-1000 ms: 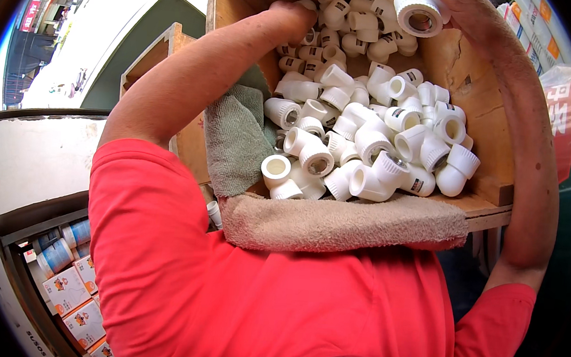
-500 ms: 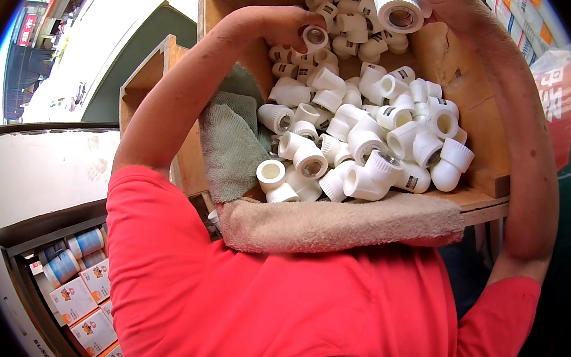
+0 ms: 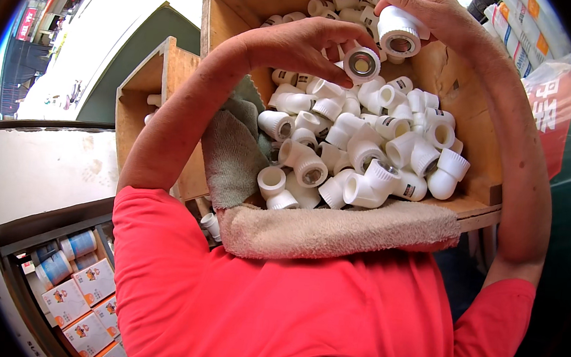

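Observation:
My left hand [image 3: 323,46] is closed around a white plastic pipe fitting [image 3: 345,68], its ribbed end and metal-lined opening turned toward me. Just to the right and a bit farther away, my right hand [image 3: 424,12] grips a larger white pipe fitting [image 3: 392,22] with a metal ring inside its mouth. Both fittings are held above a wooden box [image 3: 449,69]. Inside the box lies a loose heap of white elbow fittings [image 3: 368,148], some with metal inserts and some with plain openings. My fingers partly cover both held pieces.
A beige towel [image 3: 335,233] wraps the box's near edge, and a green towel [image 3: 234,154] hangs over its left side. Left of it stands another wooden box [image 3: 185,70]. Lower left, small cartons [image 3: 89,334] and tape rolls [image 3: 79,246] fill a case. Plastic-wrapped packages [image 3: 553,99] stand right.
My left hand has moved right and slightly nearer with its fitting, close to the piece in my right hand. The right hand's fitting has come slightly nearer, showing more of the hand.

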`<state>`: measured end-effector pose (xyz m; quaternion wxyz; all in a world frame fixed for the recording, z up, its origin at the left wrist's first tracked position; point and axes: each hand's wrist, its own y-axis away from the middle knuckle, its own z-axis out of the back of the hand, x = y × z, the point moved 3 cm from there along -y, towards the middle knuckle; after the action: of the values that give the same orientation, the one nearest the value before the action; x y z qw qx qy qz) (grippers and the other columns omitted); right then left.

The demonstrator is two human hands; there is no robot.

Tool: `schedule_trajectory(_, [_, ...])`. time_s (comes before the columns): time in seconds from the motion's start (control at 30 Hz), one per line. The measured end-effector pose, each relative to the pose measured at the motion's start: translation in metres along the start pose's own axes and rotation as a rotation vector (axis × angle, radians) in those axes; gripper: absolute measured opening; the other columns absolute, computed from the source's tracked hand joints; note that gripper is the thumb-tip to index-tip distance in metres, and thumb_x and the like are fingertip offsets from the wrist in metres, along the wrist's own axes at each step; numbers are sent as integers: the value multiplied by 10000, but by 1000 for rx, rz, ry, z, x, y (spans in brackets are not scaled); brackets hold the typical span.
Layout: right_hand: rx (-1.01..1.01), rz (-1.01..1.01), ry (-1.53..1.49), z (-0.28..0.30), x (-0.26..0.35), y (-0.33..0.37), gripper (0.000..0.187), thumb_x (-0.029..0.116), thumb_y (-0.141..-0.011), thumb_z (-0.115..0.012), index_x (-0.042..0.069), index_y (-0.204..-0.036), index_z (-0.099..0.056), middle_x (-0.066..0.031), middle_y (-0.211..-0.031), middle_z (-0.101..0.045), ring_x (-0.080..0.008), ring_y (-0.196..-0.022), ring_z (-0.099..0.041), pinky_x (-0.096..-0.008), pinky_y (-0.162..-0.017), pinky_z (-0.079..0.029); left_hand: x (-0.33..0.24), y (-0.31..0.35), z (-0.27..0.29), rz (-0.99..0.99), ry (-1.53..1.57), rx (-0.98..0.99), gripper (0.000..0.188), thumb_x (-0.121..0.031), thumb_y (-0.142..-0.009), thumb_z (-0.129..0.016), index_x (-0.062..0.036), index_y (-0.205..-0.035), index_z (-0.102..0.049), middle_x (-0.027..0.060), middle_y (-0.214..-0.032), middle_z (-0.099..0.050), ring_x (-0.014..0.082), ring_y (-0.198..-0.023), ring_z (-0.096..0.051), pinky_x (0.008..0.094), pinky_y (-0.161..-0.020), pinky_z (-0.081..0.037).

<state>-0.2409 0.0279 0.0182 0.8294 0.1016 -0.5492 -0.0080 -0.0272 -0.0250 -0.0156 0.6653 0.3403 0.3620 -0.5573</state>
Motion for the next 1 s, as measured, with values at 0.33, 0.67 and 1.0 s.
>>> schedule_trajectory(0.33, [24,-53,116,-4,-6,2,419,384,-1078,-538,44,-955,-750,26,-807,-675,-63,-724,-587,-238,-663,-461,-7,1,-4,52,88,0,551,-140,-854,-849,-72,-1355,-631,20,-1088,-711,83,-898,-647,270,-813,-537])
schedule_trajectory(0.67, [132,-156,263,-8,-13,10,535,593,-1029,-522,93,-1039,-712,-34,-836,-727,-116,-697,-737,-252,-560,-611,-19,3,-3,100,93,96,495,-143,-848,-850,-50,-1299,-670,24,-1132,-708,97,-1023,-631,272,-950,-513])
schedule_trajectory(1.0, [173,-187,235,-11,0,20,512,557,-1040,-507,88,-966,-697,-37,-761,-711,-114,-588,-689,-241,-514,-561,-23,6,-1,142,75,88,471,-159,-856,-832,-60,-1288,-673,21,-1133,-708,102,-1012,-640,283,-932,-523])
